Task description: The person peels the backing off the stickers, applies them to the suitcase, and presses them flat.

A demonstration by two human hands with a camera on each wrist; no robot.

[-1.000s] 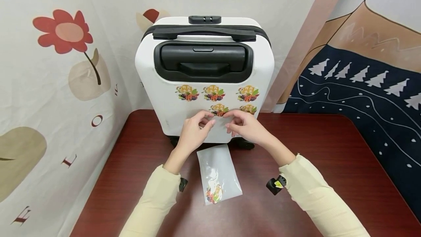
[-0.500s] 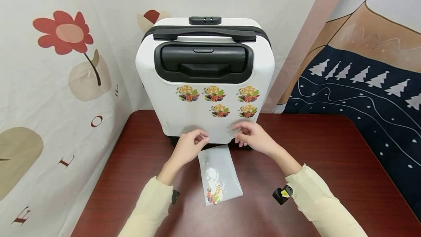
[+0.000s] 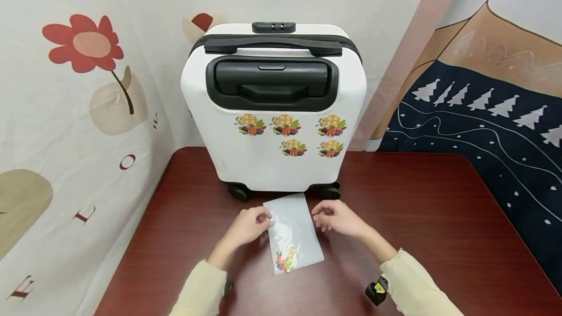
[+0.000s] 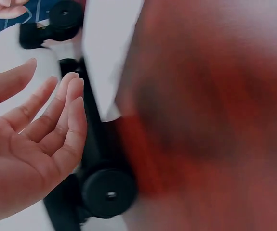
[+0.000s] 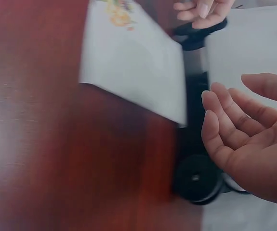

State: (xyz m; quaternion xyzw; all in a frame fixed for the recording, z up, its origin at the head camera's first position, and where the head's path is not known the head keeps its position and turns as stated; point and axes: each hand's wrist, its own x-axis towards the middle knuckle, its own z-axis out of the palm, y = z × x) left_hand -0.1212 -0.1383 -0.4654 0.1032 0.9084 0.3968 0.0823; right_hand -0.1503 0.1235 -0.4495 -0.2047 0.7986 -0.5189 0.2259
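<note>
A white sheet lies on the table in front of the suitcase, with a colourful fruit sticker near its lower end. My left hand is at the sheet's left edge, its fingertips overlapping it in the head view; in the left wrist view its loosely bent fingers hold nothing. Just off the sheet's right edge is my right hand, fingers relaxed and likewise holding nothing in the right wrist view. Several matching fruit stickers are on the front of the upright white suitcase, in two rows below its black handle recess.
The suitcase stands at the back of the dark red table on black wheels. A patterned cloth hangs behind and to the left, and a navy cloth with trees to the right.
Both hands have come away from the lower middle sticker on the suitcase and moved down toward me, to either side of the sheet. The sticker stays on the suitcase.
</note>
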